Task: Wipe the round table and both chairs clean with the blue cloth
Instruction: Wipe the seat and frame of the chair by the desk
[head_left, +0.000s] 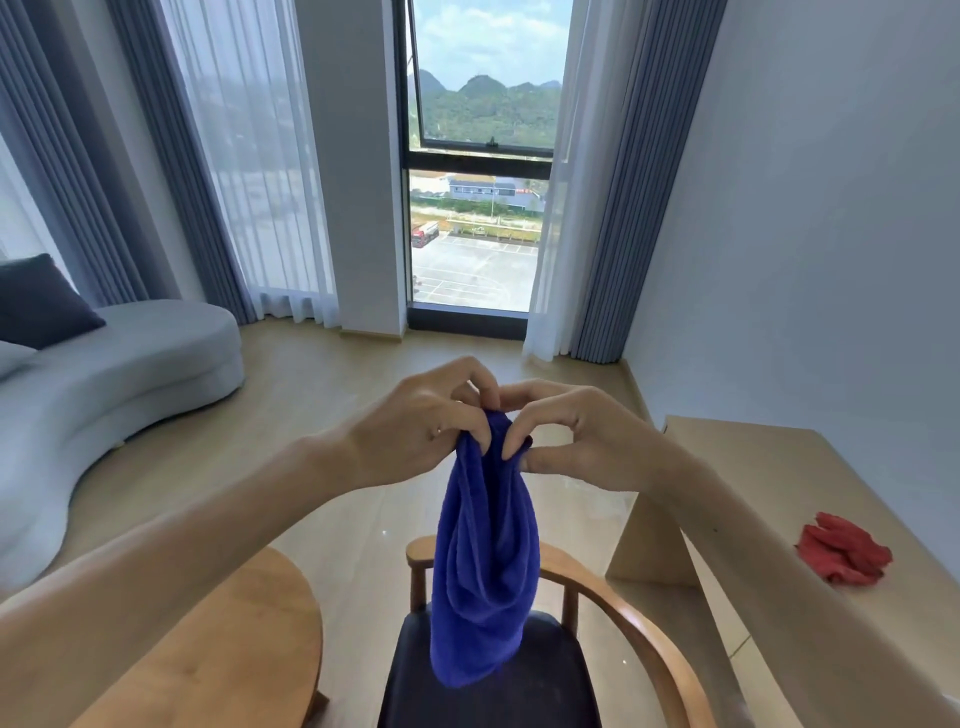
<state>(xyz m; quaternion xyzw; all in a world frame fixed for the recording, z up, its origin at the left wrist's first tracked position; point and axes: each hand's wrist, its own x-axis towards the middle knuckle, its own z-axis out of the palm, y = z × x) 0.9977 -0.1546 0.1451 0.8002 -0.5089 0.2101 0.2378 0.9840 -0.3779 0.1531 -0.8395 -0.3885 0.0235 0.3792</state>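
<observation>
The blue cloth (485, 566) hangs in loose folds in front of me, held up by its top edge. My left hand (426, 421) pinches the top on the left side and my right hand (566, 431) pinches it on the right, fingertips almost meeting. Below the cloth stands a wooden chair (644, 629) with a dark seat; the cloth's lower end hangs in front of the seat. Part of the round wooden table (234, 649) shows at the lower left, under my left forearm. I see only one chair.
A light wooden desk (769, 478) runs along the right wall with a red cloth (841, 553) lying on it. A grey curved sofa (119, 374) with a dark cushion is at the left. Ahead are a tall window, curtains and open wooden floor.
</observation>
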